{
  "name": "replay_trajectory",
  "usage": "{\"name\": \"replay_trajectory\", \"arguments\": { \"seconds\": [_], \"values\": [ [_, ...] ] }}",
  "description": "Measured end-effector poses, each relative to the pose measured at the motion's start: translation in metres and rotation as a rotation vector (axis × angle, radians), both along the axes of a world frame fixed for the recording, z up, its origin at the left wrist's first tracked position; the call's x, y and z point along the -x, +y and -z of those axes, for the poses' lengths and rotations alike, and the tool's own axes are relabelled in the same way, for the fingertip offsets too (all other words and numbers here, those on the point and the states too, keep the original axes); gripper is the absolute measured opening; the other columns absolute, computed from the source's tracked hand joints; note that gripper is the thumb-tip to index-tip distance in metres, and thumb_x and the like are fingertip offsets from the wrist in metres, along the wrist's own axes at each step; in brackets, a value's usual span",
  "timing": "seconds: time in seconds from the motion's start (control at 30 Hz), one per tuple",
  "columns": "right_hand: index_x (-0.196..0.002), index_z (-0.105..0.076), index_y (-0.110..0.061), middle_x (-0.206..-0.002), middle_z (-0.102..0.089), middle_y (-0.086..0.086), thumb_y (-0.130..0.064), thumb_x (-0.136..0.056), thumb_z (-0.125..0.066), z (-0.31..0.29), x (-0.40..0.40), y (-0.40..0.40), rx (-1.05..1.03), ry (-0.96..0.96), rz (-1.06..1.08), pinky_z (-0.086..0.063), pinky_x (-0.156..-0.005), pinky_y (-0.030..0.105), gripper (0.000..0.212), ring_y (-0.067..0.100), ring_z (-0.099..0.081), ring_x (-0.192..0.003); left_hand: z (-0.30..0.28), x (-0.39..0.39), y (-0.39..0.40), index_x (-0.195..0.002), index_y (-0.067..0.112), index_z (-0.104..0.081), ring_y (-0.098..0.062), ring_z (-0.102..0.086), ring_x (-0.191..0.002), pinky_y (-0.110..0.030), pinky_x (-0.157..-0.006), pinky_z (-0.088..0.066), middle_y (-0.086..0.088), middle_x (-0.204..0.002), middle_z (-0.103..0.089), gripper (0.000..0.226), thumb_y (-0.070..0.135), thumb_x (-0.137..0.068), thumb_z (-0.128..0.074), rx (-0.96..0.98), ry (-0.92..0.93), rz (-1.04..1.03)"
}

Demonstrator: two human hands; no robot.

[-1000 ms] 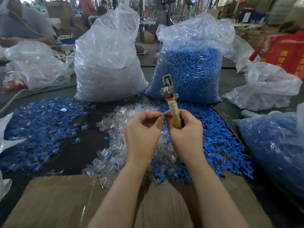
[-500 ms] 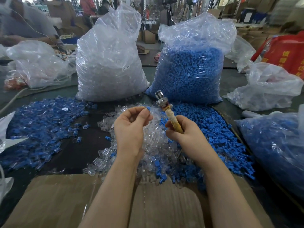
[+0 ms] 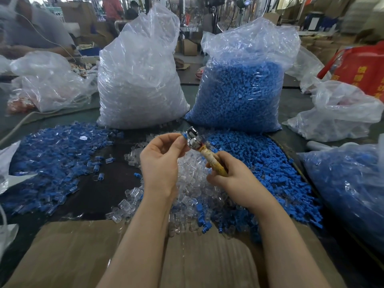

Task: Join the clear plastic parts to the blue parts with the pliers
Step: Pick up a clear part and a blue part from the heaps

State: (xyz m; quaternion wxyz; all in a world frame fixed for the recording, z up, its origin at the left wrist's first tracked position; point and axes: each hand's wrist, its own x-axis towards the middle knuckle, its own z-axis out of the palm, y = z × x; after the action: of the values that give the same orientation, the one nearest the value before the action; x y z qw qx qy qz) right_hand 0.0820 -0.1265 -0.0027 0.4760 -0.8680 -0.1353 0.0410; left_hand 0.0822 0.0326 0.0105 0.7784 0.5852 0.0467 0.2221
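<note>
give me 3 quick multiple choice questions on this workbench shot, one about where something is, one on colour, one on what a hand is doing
1. Where does the tall bag of clear parts stand relative to the tall bag of blue parts?
A. to its left
B. to its right
C. on top of it

2. What colour is the pliers' wrapped handle?
A. red
B. yellowish
C. black

3. What is the left hand doing?
A. lying flat on the cardboard
B. reaching into a bag
C. pinching a small blue part at the pliers' metal head

Answers: 1 A, the clear bag stands left of the blue one at the back of the table. 2 B, the handle in the right hand looks pale yellow. 3 C, its fingertips hold the blue piece against the tool's head.
</note>
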Motion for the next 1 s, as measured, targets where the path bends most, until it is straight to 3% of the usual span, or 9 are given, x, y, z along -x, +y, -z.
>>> {"name": "replay_trajectory", "arguments": {
  "seconds": [0.4,0.67,1.0],
  "values": [
    [-0.105,-0.051,-0.016,-0.091,-0.057,0.013,-0.014,-0.088,-0.065,0.0015,-0.0012,-0.0009,0.071,-0.024,-0.014,-0.046,-0.068,0.045,0.022,0.020,-0.050,-0.071,0.0002,0.0011,0.0006,-0.085,0.011,-0.070,-0.008,-0.067,-0.068,-0.019,-0.068,-0.055,0.004,-0.071,-0.071,0.010,0.001,-0.088,-0.068,-0.059,-0.038,0.007],
    [-0.094,-0.051,-0.024,-0.080,-0.056,0.000,-0.010,-0.083,-0.061,0.0031,0.0002,0.0000,0.124,-0.062,-0.009,-0.040,-0.057,0.031,0.021,0.012,-0.049,-0.062,-0.0021,0.0041,0.0008,-0.086,0.010,-0.069,-0.009,-0.065,-0.069,-0.020,-0.069,-0.055,0.003,-0.072,-0.071,0.009,0.001,-0.087,-0.067,-0.063,-0.042,0.031],
    [-0.084,-0.050,-0.020,-0.073,-0.055,0.004,-0.011,-0.078,-0.054,0.0036,0.0025,0.0046,0.144,-0.130,0.026,-0.045,-0.059,0.043,0.012,0.022,-0.050,-0.063,-0.0023,0.0036,-0.0009,-0.088,0.008,-0.070,-0.008,-0.066,-0.069,-0.017,-0.066,-0.054,-0.002,-0.077,-0.071,0.008,0.001,-0.088,-0.067,-0.029,0.000,0.026]
  ]
}}
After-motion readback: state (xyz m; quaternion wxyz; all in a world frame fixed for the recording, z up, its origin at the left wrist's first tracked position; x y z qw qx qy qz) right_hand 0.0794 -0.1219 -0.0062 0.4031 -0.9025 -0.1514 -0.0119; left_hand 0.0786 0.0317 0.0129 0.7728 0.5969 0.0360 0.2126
